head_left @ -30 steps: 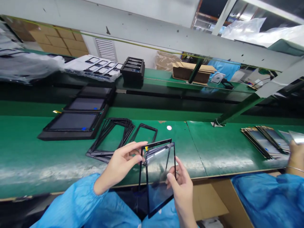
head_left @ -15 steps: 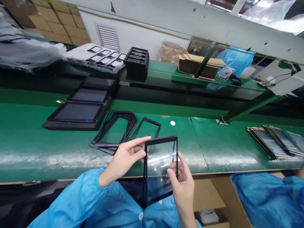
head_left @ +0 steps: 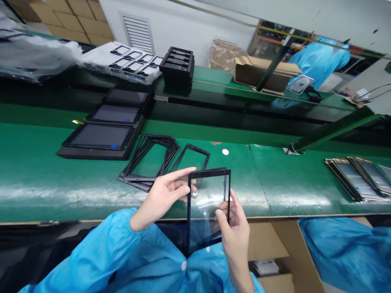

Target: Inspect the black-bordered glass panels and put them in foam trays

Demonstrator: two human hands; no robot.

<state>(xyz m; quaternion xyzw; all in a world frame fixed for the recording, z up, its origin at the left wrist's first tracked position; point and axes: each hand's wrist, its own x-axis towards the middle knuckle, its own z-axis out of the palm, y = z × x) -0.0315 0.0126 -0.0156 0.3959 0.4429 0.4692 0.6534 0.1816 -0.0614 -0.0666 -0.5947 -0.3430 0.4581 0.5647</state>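
Upright in front of my chest is a clear glass touch panel with a black border (head_left: 209,211), and a second dark frame edge shows just behind it. My left hand (head_left: 171,189) pinches its upper left edge between thumb and fingers. On the right edge, my right hand (head_left: 233,226) grips it, thumb on the front and fingertips seen through the glass. Behind my left hand, a loose black bezel frame (head_left: 198,151) lies on the green bench (head_left: 232,187). Left of that is a fanned stack of black bezel frames (head_left: 134,179).
A black tray (head_left: 91,154) bears several dark screens at left. More screens (head_left: 351,179) lie fanned at right. On the back shelf stand a black bin (head_left: 177,65) and a cardboard divider box (head_left: 259,73). An open carton (head_left: 275,240) is below the bench; a blue sleeve (head_left: 345,252) is beside it.
The view has shifted slightly, so the bench sits a little higher in the picture. Both hands keep their grip on the panel, which appears turned slightly, with more of the rear frame edge showing.
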